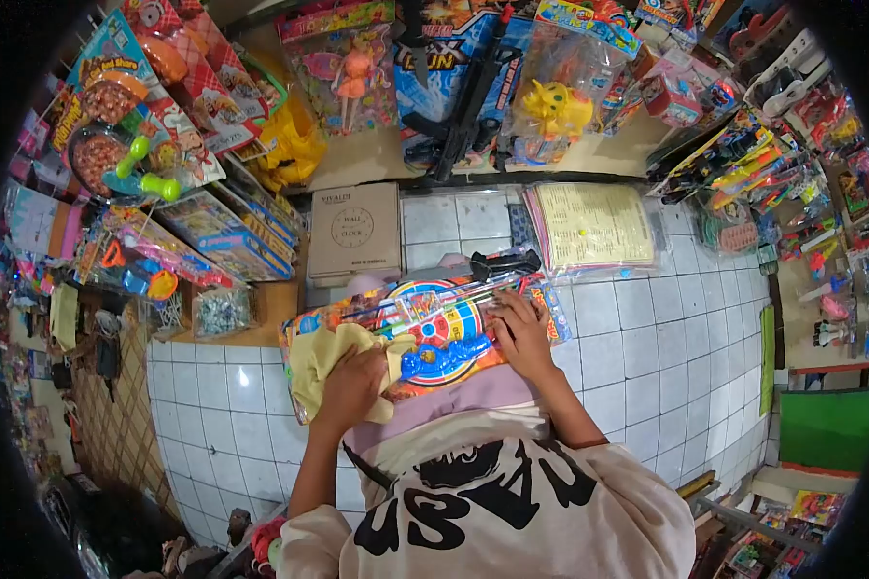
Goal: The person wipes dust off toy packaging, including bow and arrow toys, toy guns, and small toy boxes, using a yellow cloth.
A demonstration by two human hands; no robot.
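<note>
A colourful packaged toy set, with a round target board and blue plastic pieces under clear film, lies across my lap. My left hand is closed on a pale yellow cloth, which rests on the left part of the package. Toward the package's right side, my right hand lies on the film with its fingers apart. A black toy piece shows at the package's upper edge.
A brown wall clock box and a stack of printed sheets in plastic lie ahead on the tiled floor. Hanging toys line both sides. A black toy gun and a bagged yellow toy stand at the back.
</note>
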